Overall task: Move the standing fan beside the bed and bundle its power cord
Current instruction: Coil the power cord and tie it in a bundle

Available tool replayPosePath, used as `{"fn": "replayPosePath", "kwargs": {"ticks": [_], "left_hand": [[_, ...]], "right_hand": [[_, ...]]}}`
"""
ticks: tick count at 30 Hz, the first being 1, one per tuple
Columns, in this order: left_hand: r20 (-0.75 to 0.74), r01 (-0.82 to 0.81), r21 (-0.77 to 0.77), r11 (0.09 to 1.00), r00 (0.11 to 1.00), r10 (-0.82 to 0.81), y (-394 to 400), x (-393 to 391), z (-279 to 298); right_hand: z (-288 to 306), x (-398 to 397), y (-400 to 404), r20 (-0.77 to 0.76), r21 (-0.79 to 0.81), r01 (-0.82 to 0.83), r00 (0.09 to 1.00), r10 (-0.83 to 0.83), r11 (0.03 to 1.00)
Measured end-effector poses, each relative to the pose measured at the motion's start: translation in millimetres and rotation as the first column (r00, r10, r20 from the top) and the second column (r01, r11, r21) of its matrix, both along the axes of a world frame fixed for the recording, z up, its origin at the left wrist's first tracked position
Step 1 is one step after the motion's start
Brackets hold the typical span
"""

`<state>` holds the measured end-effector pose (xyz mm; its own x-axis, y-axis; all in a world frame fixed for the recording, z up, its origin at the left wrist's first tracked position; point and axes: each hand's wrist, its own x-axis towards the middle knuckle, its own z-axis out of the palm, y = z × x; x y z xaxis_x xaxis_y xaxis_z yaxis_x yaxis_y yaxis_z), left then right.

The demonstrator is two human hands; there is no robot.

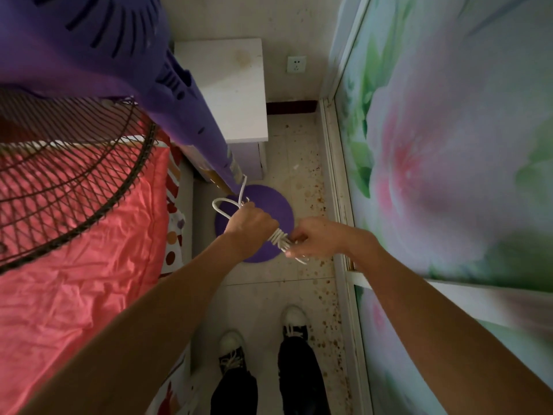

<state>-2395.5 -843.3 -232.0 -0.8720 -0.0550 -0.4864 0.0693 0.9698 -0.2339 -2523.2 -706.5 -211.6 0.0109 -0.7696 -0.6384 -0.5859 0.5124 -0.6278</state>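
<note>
The purple standing fan (89,49) is seen from above at the left, just beside the bed (74,250); its wire grille (68,175) overhangs the pink bedspread (89,280), and its round purple base (263,205) rests on the tiled floor (299,163) between the bed and the flowered panel (449,145) at the right. The white power cord (279,236) is gathered into a bundle of several loops held above the base; 1 strand runs up from the bundle to the foot of the fan's pole, and a loose loop sticks out at the far left of the left hand. The left hand (251,226) is closed in a fist around the bundle; the right hand (314,238) is pinched on the loops at the bundle's right end, fingertips (291,253) touching the cord. A white bedside cabinet (227,91) stands at the far side, beyond the base, with a wall socket (296,64) to its right. 2 shoes (294,322) with white toes are seen at the near edge of the floor.
</note>
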Motion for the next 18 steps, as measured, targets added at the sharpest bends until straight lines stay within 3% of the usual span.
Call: {"fn": "replayPosePath", "kwargs": {"ticks": [2, 4, 6, 8, 10, 11, 12, 13, 14, 15, 16, 17, 18], "left_hand": [[-0.053, 0.017, 0.031, 0.999, 0.998, -0.016, -1.0, 6.2, -4.0], [-0.067, -0.018, 0.049, 0.999, 0.998, 0.021, -1.4, 8.4, -7.0], [-0.095, -0.066, 0.065, 0.996, 0.993, 0.072, -0.4, 13.7, -8.8], [-0.219, -0.135, 0.145, 0.98, 0.962, 0.165, -2.2, 26.7, -7.7], [-0.402, -0.231, 0.337, 0.913, 0.841, 0.362, -6.1, 48.8, -6.1], [-0.479, -0.284, 0.45, 0.846, 0.723, 0.498, -7.5, 62.1, -8.3], [-0.501, -0.358, 0.561, 0.747, 0.572, 0.65, -8.7, 75.2, -11.2], [-0.439, -0.454, 0.667, 0.591, 0.402, 0.804, -7.7, 86.4, -15.6], [-0.286, -0.54, 0.76, 0.363, 0.224, 0.932, -7.6, 92.7, -21.1], [-0.05, -0.576, 0.815, 0.072, 0.054, 0.997, -7.6, 94.3, -28.7], [0.234, -0.525, 0.817, -0.238, -0.075, 0.969, -6.0, 91.2, -36.2], [0.498, -0.411, 0.759, -0.505, -0.134, 0.857, -3.2, 85.8, -43.9], [0.666, -0.32, 0.672, -0.667, -0.133, 0.734, -0.4, 80.0, -52.9]], "right_hand": [[1.0, -1.3, -2.5, 0.104, 0.077, -0.005, 0.995, -0.003, 0.997], [-3.5, 0.3, -3.6, 0.104, 0.084, 0.051, 0.993, -0.059, 0.995], [-10.8, 5.3, -2.3, -0.029, -0.013, 0.115, 0.993, -0.116, 0.993], [-19.9, 11.3, 3.0, -0.17, -0.086, 0.164, 0.969, -0.177, 0.983], [-30.2, 15.8, 11.2, -0.226, -0.083, 0.241, 0.94, -0.254, 0.967], [-35.8, 18.5, 15.6, -0.231, -0.067, 0.292, 0.926, -0.3, 0.954], [-41.3, 21.1, 19.0, -0.226, -0.045, 0.348, 0.91, -0.349, 0.936], [-47.5, 25.1, 23.0, -0.21, -0.018, 0.412, 0.889, -0.407, 0.911], [-53.1, 28.9, 25.0, -0.18, 0.019, 0.488, 0.86, -0.477, 0.873], [-59.4, 33.3, 24.7, -0.135, 0.075, 0.571, 0.818, -0.559, 0.818], [-65.5, 37.3, 23.4, -0.083, 0.148, 0.655, 0.754, -0.651, 0.741], [-72.7, 41.1, 21.0, -0.036, 0.23, 0.723, 0.675, -0.736, 0.652], [-81.2, 46.0, 17.8, 0.011, 0.309, 0.769, 0.585, -0.811, 0.559]]}}
